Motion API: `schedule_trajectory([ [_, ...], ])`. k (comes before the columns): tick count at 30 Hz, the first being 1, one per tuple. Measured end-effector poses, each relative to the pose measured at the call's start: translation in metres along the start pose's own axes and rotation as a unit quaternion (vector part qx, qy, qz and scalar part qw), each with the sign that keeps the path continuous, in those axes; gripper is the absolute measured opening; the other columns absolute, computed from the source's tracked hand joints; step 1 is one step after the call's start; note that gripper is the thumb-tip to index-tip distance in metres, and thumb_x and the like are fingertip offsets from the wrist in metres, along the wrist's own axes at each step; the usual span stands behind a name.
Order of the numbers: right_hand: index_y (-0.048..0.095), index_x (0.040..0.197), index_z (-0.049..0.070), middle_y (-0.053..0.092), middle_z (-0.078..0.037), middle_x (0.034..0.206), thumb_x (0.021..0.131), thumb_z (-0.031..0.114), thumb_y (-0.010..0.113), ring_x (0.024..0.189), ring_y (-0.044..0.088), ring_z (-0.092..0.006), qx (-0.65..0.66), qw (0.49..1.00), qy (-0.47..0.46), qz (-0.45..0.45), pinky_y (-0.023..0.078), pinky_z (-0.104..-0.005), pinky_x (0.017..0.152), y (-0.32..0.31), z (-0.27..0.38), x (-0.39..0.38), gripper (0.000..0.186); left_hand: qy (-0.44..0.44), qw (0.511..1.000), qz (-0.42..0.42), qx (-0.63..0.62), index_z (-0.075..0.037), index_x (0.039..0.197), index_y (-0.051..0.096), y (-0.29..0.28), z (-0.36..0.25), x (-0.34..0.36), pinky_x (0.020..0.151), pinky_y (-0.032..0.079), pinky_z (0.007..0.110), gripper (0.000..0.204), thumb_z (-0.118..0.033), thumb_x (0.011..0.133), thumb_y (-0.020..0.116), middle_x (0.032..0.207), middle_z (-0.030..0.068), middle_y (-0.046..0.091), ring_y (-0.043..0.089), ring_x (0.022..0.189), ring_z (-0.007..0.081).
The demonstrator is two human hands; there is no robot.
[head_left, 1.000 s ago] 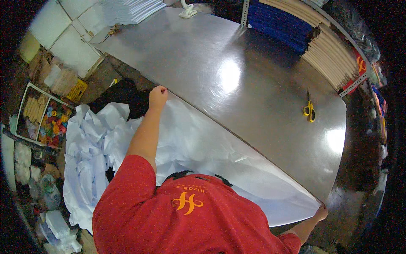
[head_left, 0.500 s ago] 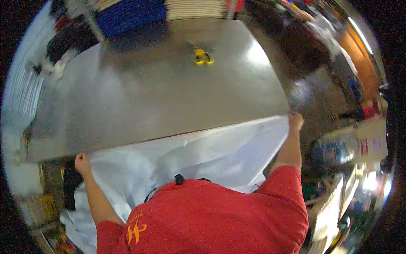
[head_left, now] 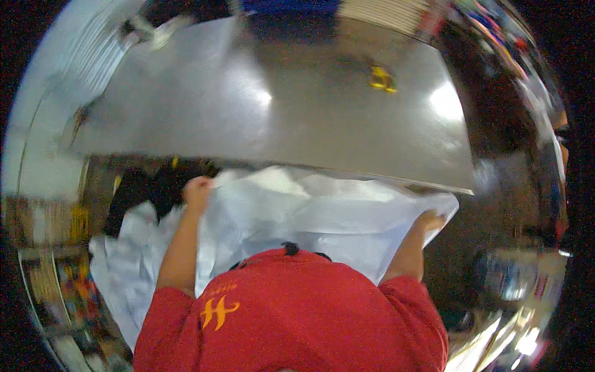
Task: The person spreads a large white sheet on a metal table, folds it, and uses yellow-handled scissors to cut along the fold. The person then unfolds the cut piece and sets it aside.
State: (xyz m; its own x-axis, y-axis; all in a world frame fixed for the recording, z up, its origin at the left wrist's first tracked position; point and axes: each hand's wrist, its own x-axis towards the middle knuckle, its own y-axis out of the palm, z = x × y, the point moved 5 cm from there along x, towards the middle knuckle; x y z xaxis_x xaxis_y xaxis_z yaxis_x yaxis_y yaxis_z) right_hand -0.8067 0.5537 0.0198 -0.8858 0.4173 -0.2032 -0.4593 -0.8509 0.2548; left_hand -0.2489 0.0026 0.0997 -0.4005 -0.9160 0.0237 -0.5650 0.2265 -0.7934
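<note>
The person's red shirt (head_left: pixel 310 310) fills the foreground. Beyond it, the white sheet (head_left: pixel 310 208) spans the space between the two hands, below the bench's near edge; whether it touches that edge is unclear. The left hand (head_left: pixel 198 189) pinches the sheet's upper edge, short of the bench's near left corner. The right hand (head_left: pixel 432 220) is at the sheet's other end, near the bench's near right corner; blur hides how its fingers close.

The middle stretch is opened out, though rippled. Past the left arm, the rest hangs in loose folds, not yet straightened, and no broad part covers the bench (head_left: pixel 322 130).

Yellow-handled scissors (head_left: pixel 382 79) lie unused toward the bench's far right corner. Beyond the far edge stand a beige stack (head_left: pixel 379 13) and a blue stack (head_left: pixel 288 5).
</note>
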Motion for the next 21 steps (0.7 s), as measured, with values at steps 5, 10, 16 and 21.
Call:
schedule_trajectory([
  [5,0.047,0.116,0.004,0.054,-0.008,0.108,0.079,0.007,0.051,0.068,0.054,-0.0134,-0.237,0.792,0.081,0.557,0.046,-0.0259,0.06,0.103,-0.131,-0.323,0.037,0.069,0.992,0.089,-0.051,-0.003,0.08,0.066,0.018,-0.049,-0.052,0.066,0.046,0.034,0.017,-0.016,0.07,0.064,0.079,0.0139,0.061,0.059,0.074,0.0264],
  [10,0.052,0.111,0.008,0.057,-0.014,0.108,0.078,0.012,0.059,0.083,0.059,-0.0323,-0.277,0.472,-0.181,0.817,0.047,-0.0403,0.07,0.179,-0.057,-0.539,0.034,0.048,0.984,0.088,-0.145,-0.004,0.078,0.064,-0.009,-0.064,-0.07,0.066,0.045,0.037,0.014,-0.017,0.07,0.062,0.075,0.0141,0.059,0.057,0.073,0.0289],
  [16,0.063,0.094,0.01,0.062,-0.016,0.084,0.08,0.016,0.054,0.078,0.058,-0.0352,-0.388,0.315,-0.267,0.824,0.046,-0.0422,0.068,0.17,-0.033,-0.632,0.017,0.02,0.991,0.022,-0.127,-0.003,0.077,0.061,-0.047,-0.028,-0.113,0.068,0.044,0.04,0.017,-0.019,0.073,0.062,0.077,0.0157,0.058,0.055,0.077,0.0334],
  [21,0.062,0.091,0.009,0.061,-0.015,0.084,0.079,0.011,0.054,0.078,0.058,-0.034,-0.335,0.326,-0.336,0.818,0.046,-0.0401,0.068,0.166,-0.02,-0.657,0.014,0.027,0.976,0.047,-0.212,-0.003,0.092,0.056,-0.068,0.007,-0.145,0.071,0.043,0.041,0.023,-0.021,0.079,0.058,0.086,0.0174,0.057,0.055,0.082,0.0347],
])
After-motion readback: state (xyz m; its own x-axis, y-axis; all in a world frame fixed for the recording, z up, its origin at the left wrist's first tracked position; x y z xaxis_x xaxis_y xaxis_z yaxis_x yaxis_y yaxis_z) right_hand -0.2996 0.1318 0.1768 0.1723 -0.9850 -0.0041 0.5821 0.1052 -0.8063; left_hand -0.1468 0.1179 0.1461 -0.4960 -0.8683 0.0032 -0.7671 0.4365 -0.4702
